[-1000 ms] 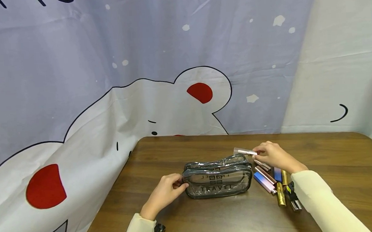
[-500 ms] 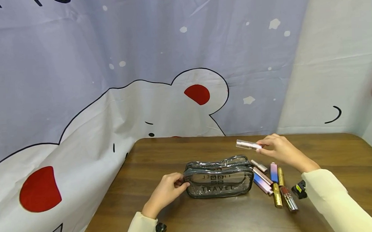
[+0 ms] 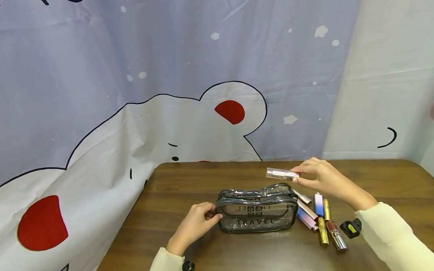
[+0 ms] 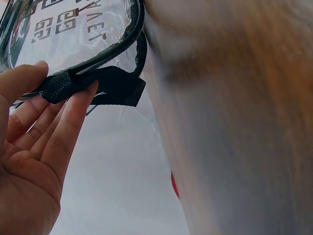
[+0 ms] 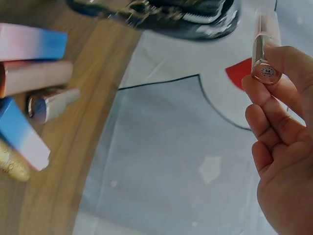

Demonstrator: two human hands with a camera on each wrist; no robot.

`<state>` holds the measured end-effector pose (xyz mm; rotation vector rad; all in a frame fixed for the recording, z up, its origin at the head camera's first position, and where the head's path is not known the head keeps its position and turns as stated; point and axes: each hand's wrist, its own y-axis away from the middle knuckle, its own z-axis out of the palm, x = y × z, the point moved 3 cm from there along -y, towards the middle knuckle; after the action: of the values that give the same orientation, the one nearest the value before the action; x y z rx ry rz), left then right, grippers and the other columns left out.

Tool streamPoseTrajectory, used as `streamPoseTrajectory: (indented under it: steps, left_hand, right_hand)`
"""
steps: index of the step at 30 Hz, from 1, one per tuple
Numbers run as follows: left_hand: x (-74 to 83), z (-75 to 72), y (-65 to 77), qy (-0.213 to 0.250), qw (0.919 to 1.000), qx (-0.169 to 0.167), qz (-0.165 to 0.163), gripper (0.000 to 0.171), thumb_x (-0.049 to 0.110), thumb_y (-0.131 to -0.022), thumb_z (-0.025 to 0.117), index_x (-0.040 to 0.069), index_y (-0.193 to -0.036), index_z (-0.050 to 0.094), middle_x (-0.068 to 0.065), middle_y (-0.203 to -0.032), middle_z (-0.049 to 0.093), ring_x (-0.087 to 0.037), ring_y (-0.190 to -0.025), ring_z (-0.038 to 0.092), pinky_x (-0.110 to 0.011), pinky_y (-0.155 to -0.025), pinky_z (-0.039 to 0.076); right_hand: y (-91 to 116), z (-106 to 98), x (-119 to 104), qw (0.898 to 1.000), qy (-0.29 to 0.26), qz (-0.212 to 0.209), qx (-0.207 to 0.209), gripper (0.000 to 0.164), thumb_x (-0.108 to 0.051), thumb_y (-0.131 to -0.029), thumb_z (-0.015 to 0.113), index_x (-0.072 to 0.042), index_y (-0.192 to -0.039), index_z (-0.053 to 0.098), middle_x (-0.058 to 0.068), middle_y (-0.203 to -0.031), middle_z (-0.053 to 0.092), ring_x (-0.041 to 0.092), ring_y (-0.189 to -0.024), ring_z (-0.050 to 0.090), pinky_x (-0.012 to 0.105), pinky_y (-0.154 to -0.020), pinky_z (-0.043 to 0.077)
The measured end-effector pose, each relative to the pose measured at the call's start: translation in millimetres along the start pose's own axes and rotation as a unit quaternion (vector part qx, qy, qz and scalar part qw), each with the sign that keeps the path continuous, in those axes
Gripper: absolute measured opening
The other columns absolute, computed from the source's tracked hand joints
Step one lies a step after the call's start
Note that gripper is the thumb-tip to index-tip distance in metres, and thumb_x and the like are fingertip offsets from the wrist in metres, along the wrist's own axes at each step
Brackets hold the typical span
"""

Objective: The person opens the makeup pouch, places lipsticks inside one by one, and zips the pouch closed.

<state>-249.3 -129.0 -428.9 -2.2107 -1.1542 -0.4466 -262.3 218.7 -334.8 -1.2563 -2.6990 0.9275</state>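
A clear toiletry pouch (image 3: pixel 257 214) with black piping and "TRAVEL" lettering stands on the wooden table. At its left end my left hand (image 3: pixel 197 223) pinches the black fabric tab (image 4: pixel 61 85) between thumb and fingers, as the left wrist view shows. My right hand (image 3: pixel 322 179) holds a lipstick tube (image 3: pixel 281 173) by one end, above and behind the pouch's right end. The tube has a clear cap and a shiny rose base with a round label, turned toward the camera in the right wrist view.
Right of the pouch lie several cosmetic tubes: a pink-blue one (image 3: pixel 318 204), a gold one (image 3: pixel 323 232), a red-and-silver one (image 3: pixel 336 236) and others, some partly behind the pouch. A printed cloth (image 3: pixel 187 120) hangs behind the table (image 3: pixel 258 255).
My right hand has lifted the lipstick tube off the pile beside the pouch, moved it up and right, then back left toward the pouch. The left hand keeps its place at the tab.
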Motion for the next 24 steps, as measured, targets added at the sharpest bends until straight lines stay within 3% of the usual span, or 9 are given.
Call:
streamPoseTrajectory:
  steps: [11,17,24]
  left_hand:
    - [-0.3,3.7,-4.2,-0.005,0.9997,0.006,0.023,0.013,0.025,-0.083,0.065,0.016,-0.076,0.059,0.009,-0.073,0.054,0.001,-0.062,0.049,-0.016,-0.055,0.045]
    - [-0.7,4.3,-3.7,-0.003,0.9998,0.001,0.022,0.013,0.025,-0.083,0.065,0.017,-0.076,0.059,0.011,-0.072,0.054,0.001,-0.062,0.049,-0.016,-0.055,0.045]
    - [0.1,4.0,-5.1,-0.002,0.9998,0.0,0.021,0.012,0.025,-0.084,0.065,0.016,-0.077,0.059,0.01,-0.073,0.055,0.001,-0.062,0.049,-0.016,-0.055,0.045]
  right_hand:
    - [0,-4,-25,0.998,-0.011,-0.058,0.008,0.024,-0.015,-0.076,0.072,-0.012,-0.1,0.069,-0.007,-0.093,0.064,0.009,-0.086,0.053,0.032,-0.073,0.041]
    - [2,0,-31,0.998,-0.013,-0.055,-0.004,0.025,-0.017,-0.077,0.071,-0.012,-0.101,0.068,-0.008,-0.094,0.063,0.009,-0.089,0.053,0.038,-0.079,0.037]
    - [1,5,-36,0.998,-0.006,-0.064,-0.016,0.026,-0.019,-0.078,0.07,-0.011,-0.103,0.068,-0.008,-0.095,0.063,0.009,-0.09,0.051,0.035,-0.079,0.036]
